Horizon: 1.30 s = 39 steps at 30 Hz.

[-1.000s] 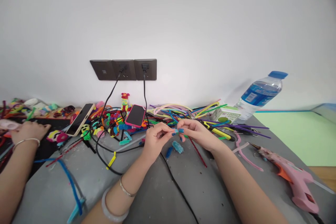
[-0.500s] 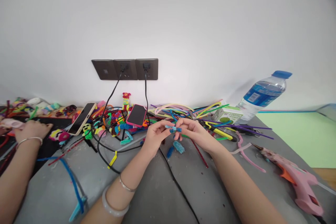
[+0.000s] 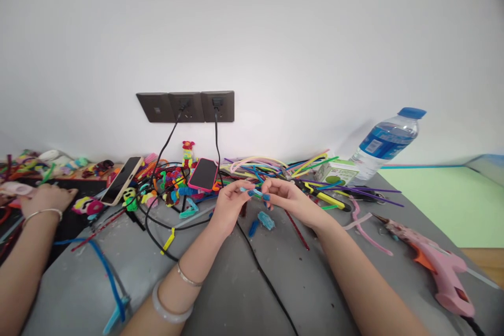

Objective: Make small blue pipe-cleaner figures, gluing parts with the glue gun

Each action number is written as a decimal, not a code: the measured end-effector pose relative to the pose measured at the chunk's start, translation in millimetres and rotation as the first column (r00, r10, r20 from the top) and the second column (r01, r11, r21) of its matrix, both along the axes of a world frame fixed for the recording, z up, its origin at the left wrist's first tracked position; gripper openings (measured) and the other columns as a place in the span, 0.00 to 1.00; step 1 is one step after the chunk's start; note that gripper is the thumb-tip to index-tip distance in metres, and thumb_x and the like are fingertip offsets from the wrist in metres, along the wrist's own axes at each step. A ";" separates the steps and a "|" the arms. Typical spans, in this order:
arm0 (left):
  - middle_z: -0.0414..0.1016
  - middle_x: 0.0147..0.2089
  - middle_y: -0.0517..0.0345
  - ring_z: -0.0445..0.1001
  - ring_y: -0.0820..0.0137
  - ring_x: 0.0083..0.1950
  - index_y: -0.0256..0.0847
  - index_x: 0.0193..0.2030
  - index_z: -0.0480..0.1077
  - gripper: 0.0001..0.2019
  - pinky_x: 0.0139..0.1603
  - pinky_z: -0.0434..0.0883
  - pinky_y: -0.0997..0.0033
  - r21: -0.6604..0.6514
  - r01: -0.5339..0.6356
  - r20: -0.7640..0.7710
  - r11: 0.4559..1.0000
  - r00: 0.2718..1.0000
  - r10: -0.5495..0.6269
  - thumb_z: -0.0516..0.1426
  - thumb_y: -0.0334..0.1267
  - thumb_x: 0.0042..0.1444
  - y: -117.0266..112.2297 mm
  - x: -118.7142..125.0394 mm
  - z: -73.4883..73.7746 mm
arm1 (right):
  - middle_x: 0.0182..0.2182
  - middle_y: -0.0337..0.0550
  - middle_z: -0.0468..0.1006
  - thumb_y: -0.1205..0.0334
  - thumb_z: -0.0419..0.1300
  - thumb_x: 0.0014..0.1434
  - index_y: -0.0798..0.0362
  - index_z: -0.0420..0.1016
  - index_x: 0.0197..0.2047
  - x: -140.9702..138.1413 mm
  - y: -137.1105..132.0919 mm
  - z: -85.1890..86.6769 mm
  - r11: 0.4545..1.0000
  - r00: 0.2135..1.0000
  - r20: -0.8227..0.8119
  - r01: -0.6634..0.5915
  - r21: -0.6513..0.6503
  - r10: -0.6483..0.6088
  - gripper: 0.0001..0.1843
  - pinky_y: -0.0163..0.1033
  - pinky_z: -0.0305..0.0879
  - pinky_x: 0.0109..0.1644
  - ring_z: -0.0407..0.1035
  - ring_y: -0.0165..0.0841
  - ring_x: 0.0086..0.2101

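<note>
My left hand (image 3: 231,202) and my right hand (image 3: 284,197) meet above the grey table (image 3: 244,294), fingertips pinched together on a short light-blue pipe cleaner piece (image 3: 254,191). Just below them on the table lie a small light-blue twisted piece (image 3: 266,220) and a darker blue bit (image 3: 254,228). A dark red pipe cleaner (image 3: 296,230) lies under my right wrist. A black cable (image 3: 263,276) runs between my forearms.
A pile of coloured pipe cleaners (image 3: 271,167) lies by the wall with a pink-cased phone (image 3: 202,174), a second phone (image 3: 121,179) and small figures. A pink glue gun (image 3: 433,263), water bottle (image 3: 384,143) and green box (image 3: 336,172) sit right. Another person's hand (image 3: 46,198) rests far left.
My hands have shifted slightly while working the light-blue piece between the fingertips; the piece now sticks out to the left. The other person's hand stays at the left.
</note>
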<state>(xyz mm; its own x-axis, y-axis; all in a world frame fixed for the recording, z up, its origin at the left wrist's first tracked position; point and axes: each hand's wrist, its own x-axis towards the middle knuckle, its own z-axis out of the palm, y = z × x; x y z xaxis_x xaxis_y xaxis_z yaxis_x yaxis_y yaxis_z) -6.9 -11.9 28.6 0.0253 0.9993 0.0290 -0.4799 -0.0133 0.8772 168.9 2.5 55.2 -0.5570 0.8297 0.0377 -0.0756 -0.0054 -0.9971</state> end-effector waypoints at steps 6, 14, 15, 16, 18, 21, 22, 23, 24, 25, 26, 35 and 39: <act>0.79 0.29 0.57 0.73 0.74 0.30 0.38 0.27 0.78 0.13 0.37 0.71 0.73 -0.036 0.065 0.015 0.997 0.998 -0.065 0.72 0.43 0.37 -1.2 0.1 0.4 | 0.29 0.37 0.69 0.51 0.67 0.56 0.53 0.70 0.34 -2.7 -1.7 0.5 0.999 0.999 0.037 -0.031 -0.007 0.031 0.15 0.33 0.64 0.34 0.65 0.27 0.29; 0.79 0.29 0.58 0.77 0.71 0.33 0.40 0.40 0.77 0.22 0.35 0.70 0.75 -0.082 0.077 0.058 0.994 0.996 -0.072 0.73 0.40 0.37 -1.5 1.2 2.8 | 0.32 0.39 0.70 0.55 0.67 0.55 0.53 0.72 0.34 3.9 0.8 -2.6 1.000 1.000 0.020 -0.010 0.027 0.009 0.12 0.34 0.64 0.35 0.64 0.29 0.32; 0.78 0.28 0.59 0.76 0.72 0.33 0.39 0.38 0.77 0.20 0.34 0.70 0.76 -0.086 0.067 0.062 0.994 0.996 -0.061 0.73 0.39 0.36 -1.5 1.8 3.8 | 0.32 0.39 0.70 0.56 0.67 0.55 0.53 0.72 0.34 5.0 1.4 -3.5 0.999 1.000 0.009 -0.002 0.034 0.002 0.11 0.33 0.63 0.35 0.64 0.30 0.32; 0.78 0.28 0.59 0.76 0.73 0.32 0.39 0.35 0.76 0.19 0.32 0.68 0.77 -0.089 0.050 0.063 0.995 0.997 -0.045 0.73 0.39 0.35 -1.4 2.2 4.6 | 0.32 0.39 0.70 0.57 0.67 0.55 0.53 0.72 0.34 6.0 2.0 -4.5 0.999 1.000 -0.005 0.004 0.041 -0.004 0.11 0.34 0.63 0.35 0.64 0.30 0.33; 0.77 0.28 0.60 0.75 0.74 0.33 0.38 0.30 0.74 0.18 0.31 0.67 0.78 -0.092 0.016 0.056 0.996 0.998 -0.011 0.73 0.40 0.34 -0.9 2.7 5.2 | 0.33 0.39 0.70 0.58 0.68 0.54 0.52 0.72 0.35 7.6 3.0 -6.3 0.999 0.999 -0.030 0.010 0.049 -0.009 0.10 0.34 0.62 0.36 0.65 0.30 0.34; 0.76 0.29 0.60 0.75 0.73 0.33 0.39 0.31 0.74 0.18 0.30 0.66 0.78 -0.090 0.001 0.015 0.996 1.000 0.000 0.73 0.42 0.35 -0.2 1.9 2.7 | 0.33 0.40 0.71 0.57 0.68 0.54 0.52 0.73 0.36 9.0 4.3 -7.5 0.998 0.999 -0.036 0.023 0.052 -0.021 0.11 0.35 0.61 0.36 0.65 0.31 0.34; 0.76 0.30 0.59 0.74 0.73 0.33 0.39 0.32 0.74 0.17 0.31 0.66 0.78 -0.085 0.004 -0.003 0.996 1.000 -0.004 0.72 0.42 0.37 -0.1 1.4 1.4 | 0.33 0.40 0.71 0.56 0.68 0.54 0.52 0.73 0.35 9.4 4.7 -7.4 0.998 0.999 -0.035 0.039 0.056 -0.037 0.11 0.35 0.61 0.36 0.65 0.31 0.33; 0.77 0.31 0.59 0.74 0.74 0.33 0.39 0.33 0.74 0.17 0.31 0.66 0.78 -0.076 0.007 -0.024 0.997 1.000 -0.009 0.72 0.41 0.38 -0.1 0.8 0.0 | 0.33 0.40 0.71 0.56 0.68 0.55 0.52 0.73 0.35 9.8 5.1 -6.9 0.996 0.998 -0.037 0.062 0.062 -0.060 0.11 0.35 0.61 0.36 0.64 0.30 0.32; 0.77 0.32 0.58 0.74 0.73 0.33 0.39 0.33 0.74 0.16 0.31 0.66 0.78 -0.061 0.015 -0.050 0.998 0.999 -0.018 0.71 0.41 0.39 -0.3 0.3 -1.1 | 0.32 0.40 0.72 0.55 0.68 0.55 0.52 0.73 0.35 10.1 5.4 -6.2 0.994 0.996 -0.040 0.088 0.067 -0.085 0.11 0.35 0.61 0.35 0.64 0.30 0.31; 0.78 0.33 0.57 0.74 0.73 0.34 0.39 0.34 0.75 0.15 0.32 0.66 0.77 -0.041 0.029 -0.084 0.999 0.996 -0.032 0.71 0.40 0.40 -0.7 -0.1 -1.8 | 0.32 0.39 0.72 0.54 0.68 0.55 0.52 0.74 0.35 10.4 5.6 -5.2 0.991 0.993 -0.043 0.111 0.068 -0.109 0.11 0.35 0.60 0.34 0.63 0.29 0.30; 0.78 0.34 0.56 0.74 0.73 0.34 0.39 0.35 0.76 0.15 0.32 0.67 0.77 -0.020 0.048 -0.124 0.999 0.991 -0.050 0.71 0.40 0.41 -1.2 -0.3 -2.1 | 0.31 0.40 0.72 0.53 0.68 0.55 0.51 0.74 0.35 10.6 5.7 -4.2 0.990 0.991 -0.045 0.128 0.065 -0.126 0.12 0.35 0.60 0.34 0.63 0.29 0.30; 0.75 0.29 0.57 0.68 0.75 0.27 0.37 0.32 0.77 0.12 0.25 0.65 0.78 -0.030 0.207 -0.284 0.978 0.936 -0.207 0.69 0.42 0.44 -3.4 1.9 -3.4 | 0.31 0.41 0.74 0.50 0.67 0.55 0.51 0.75 0.35 9.5 6.4 -2.2 0.991 0.992 -0.055 0.119 0.062 -0.115 0.13 0.37 0.64 0.38 0.67 0.31 0.32; 0.74 0.31 0.57 0.68 0.75 0.29 0.37 0.33 0.76 0.14 0.26 0.66 0.78 -0.033 0.229 -0.247 0.973 0.941 -0.230 0.69 0.43 0.43 -3.1 0.5 -7.7 | 0.32 0.42 0.75 0.52 0.67 0.56 0.52 0.75 0.37 10.7 7.2 -6.4 0.994 0.994 -0.052 0.099 0.053 -0.096 0.13 0.37 0.64 0.38 0.67 0.31 0.32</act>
<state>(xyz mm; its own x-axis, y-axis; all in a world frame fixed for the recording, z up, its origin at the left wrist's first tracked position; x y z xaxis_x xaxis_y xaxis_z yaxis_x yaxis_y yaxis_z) -6.3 -14.9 20.8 0.2601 0.9655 -0.0108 -0.2375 0.0748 0.9685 179.7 9.7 48.8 -0.4701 0.8756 0.1109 -0.1220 0.0600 -0.9907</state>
